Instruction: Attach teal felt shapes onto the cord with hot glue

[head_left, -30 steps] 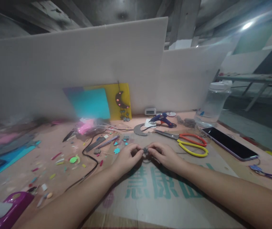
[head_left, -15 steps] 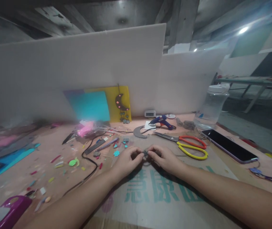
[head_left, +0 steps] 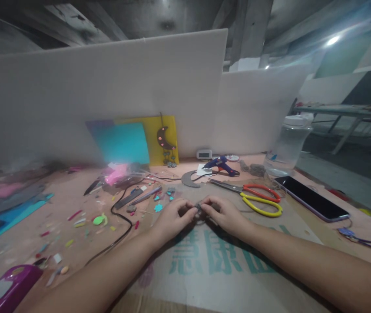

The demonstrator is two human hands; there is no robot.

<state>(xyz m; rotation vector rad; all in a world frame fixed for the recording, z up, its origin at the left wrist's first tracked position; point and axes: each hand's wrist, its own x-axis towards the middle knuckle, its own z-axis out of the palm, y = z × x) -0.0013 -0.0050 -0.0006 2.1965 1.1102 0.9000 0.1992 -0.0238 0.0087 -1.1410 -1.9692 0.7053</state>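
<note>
Between my fingertips is a small dark grey piece [head_left: 198,208], too small to make out fully. My left hand [head_left: 178,216] pinches it from the left and my right hand [head_left: 222,213] from the right. Both hands are low over the cardboard sheet with green lettering [head_left: 224,256]. Just beyond them lies a grey crescent moon cutout [head_left: 189,179]. Scissors [head_left: 257,200] with red and yellow handles rest to the right of it. Turquoise flower and heart shapes [head_left: 158,208] lie left of my left hand.
A blue glue gun [head_left: 222,165] stands at the back, near a clear water jug [head_left: 286,145]. At right lies a phone [head_left: 312,198]. Scraps, a black cord [head_left: 125,219] and a purple tool [head_left: 18,287] occupy the left. A decorated moon [head_left: 164,138] leans against the white partition [head_left: 107,87].
Both hands stay in nearly the same place, still pinching the small grey piece. The view has shifted very slightly; nothing on the table has visibly moved.
</note>
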